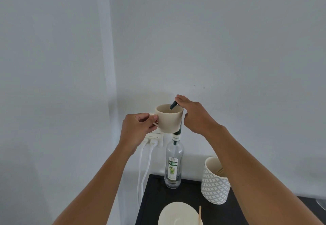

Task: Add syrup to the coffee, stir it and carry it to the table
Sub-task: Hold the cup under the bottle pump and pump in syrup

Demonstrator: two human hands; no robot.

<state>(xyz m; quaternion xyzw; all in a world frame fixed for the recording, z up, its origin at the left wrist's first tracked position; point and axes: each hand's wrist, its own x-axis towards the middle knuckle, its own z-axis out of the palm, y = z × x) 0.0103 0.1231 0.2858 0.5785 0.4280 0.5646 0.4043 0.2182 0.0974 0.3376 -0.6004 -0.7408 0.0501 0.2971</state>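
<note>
My left hand (pixel 138 126) grips the handle of a cream coffee cup (pixel 170 120) and holds it up in the air against the wall. The clear syrup bottle (pixel 173 164) with a green label stands on the black counter (pixel 155 205). Its dark pump spout (pixel 173 105) reaches over the cup's rim. My right hand (pixel 194 114) rests palm down on the pump head. What is inside the cup is hidden. A cream saucer (pixel 178 214) lies at the front of the counter with a wooden stir stick (pixel 200 214) across it.
A white patterned pot (pixel 214 186) with wooden sticks inside stands to the right of the bottle. A wall socket (pixel 155 141) with two white plugs and hanging cables (pixel 144 168) is left of the bottle. The counter's left edge drops off beside the cables.
</note>
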